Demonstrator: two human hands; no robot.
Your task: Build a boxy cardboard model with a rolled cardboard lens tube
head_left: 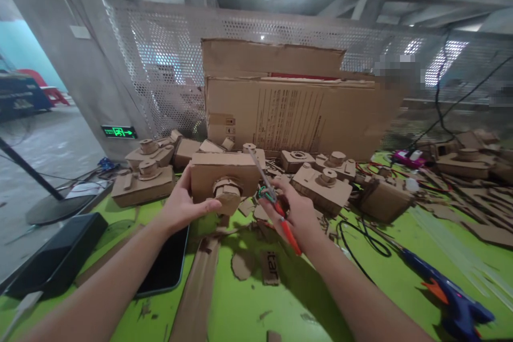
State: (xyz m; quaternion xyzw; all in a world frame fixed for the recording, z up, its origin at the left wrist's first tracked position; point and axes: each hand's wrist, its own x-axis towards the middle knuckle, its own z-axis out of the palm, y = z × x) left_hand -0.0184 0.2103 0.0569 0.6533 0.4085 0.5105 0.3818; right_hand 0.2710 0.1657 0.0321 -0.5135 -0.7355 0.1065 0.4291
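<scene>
From my end, in the head view, I have the left hand (pixel 180 207) clamped on the left end of a cardboard camera model (pixel 222 166), thumb along its lower front, the body apparently lifted over the green counter (pixel 224 310). A short lens tube (pixel 226 182) juts from the front, tipped with an angular cardboard cap (pixel 229 201). The right hand (pixel 298 214) is wrapped around orange-handled scissors (pixel 278 207), blades pointing up beside the model's right end; I can't tell whether the blades are parted. The hands are apart from each other, the model between them. I judge this a trimming step, the cap's corners the likely part to be cut. That would call for turning the tube toward the scissors and bringing the blades to the cap's edge without squashing the tube. A loose cardboard disc (pixel 242 266) and a glue gun (pixel 455 291) lie on the counter.
</scene>
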